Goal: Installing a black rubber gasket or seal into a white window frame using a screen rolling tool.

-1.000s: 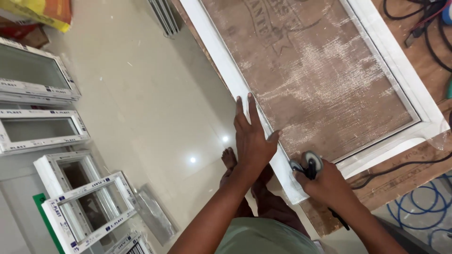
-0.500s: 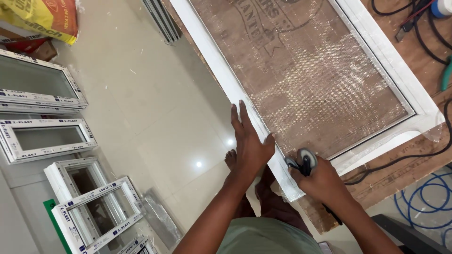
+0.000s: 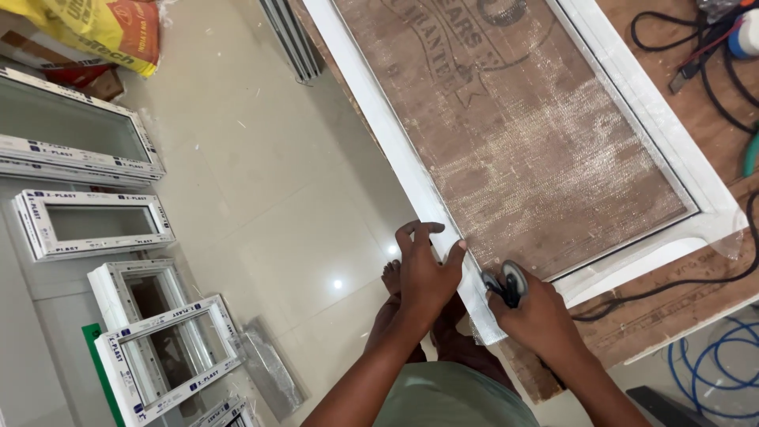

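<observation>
Right hand (image 3: 538, 312) grips a small roller (image 3: 510, 283), closed around it, on the white frame (image 3: 395, 142) near its 6 o'clock corner. Left hand (image 3: 423, 269), at 9 o'clock of the roller, presses down mesh (image 3: 522, 134) with curled fingers, holding nothing. Frame rail runs 11 to 5 o'clock along the bench (image 3: 672, 308).

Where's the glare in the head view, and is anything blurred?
Head view: a small bright light spot reflects off the glossy floor tile left of the left hand; mesh in the white frame shows a pale sheen. Both hands and the roller tool in the right hand look sharp; no obvious motion blur.
</observation>
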